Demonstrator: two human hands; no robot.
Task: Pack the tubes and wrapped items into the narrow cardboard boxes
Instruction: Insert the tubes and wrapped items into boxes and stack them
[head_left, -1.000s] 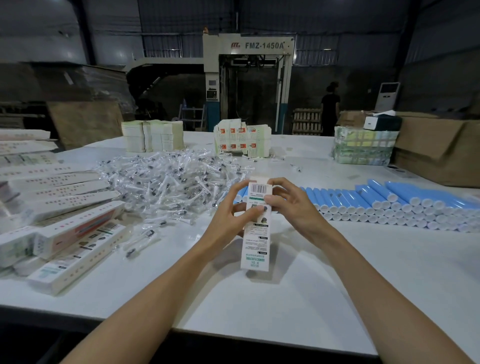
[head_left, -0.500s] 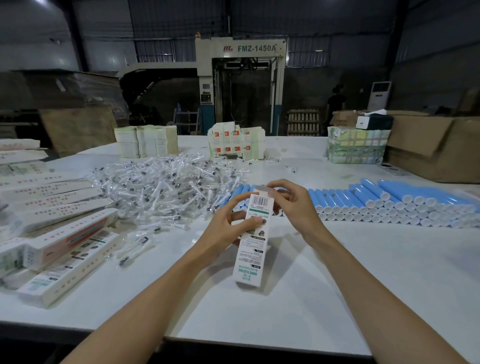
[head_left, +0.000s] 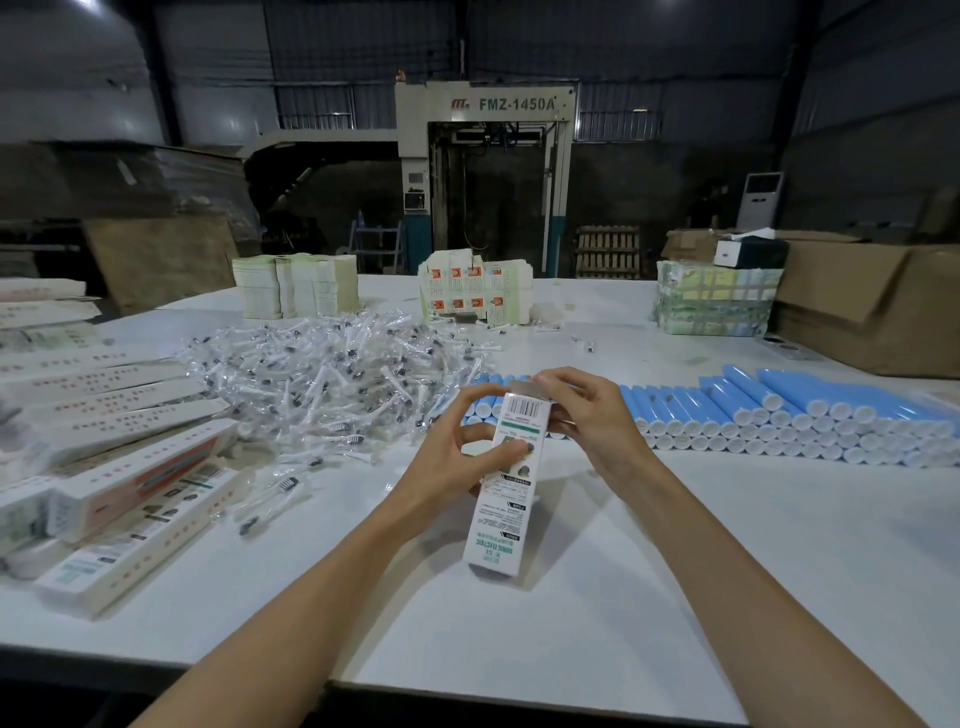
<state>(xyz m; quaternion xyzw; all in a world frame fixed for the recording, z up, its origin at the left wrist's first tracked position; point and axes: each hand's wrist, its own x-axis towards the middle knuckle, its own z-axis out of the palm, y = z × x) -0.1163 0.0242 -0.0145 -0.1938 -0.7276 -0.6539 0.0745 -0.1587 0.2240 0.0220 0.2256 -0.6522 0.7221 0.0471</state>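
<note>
Two hands on one narrow box (head_left: 500, 499), flap end up.
Left hand (head_left: 457, 454) is curled round the box's upper half, thumb across the printed front. Right hand (head_left: 592, 421) pinches the top end at the flap, with the barcode just below its fingers. The box tilts with its lower end toward the person; can't tell if that end touches the white table (head_left: 675, 571). Blue tubes (head_left: 779, 415) lie in a row just behind the grip and run out past the right hand. A heap of clear-wrapped items (head_left: 332, 384) sits behind and left of the left hand. Long boxes (head_left: 130, 488) are stacked well off to the left.
</note>
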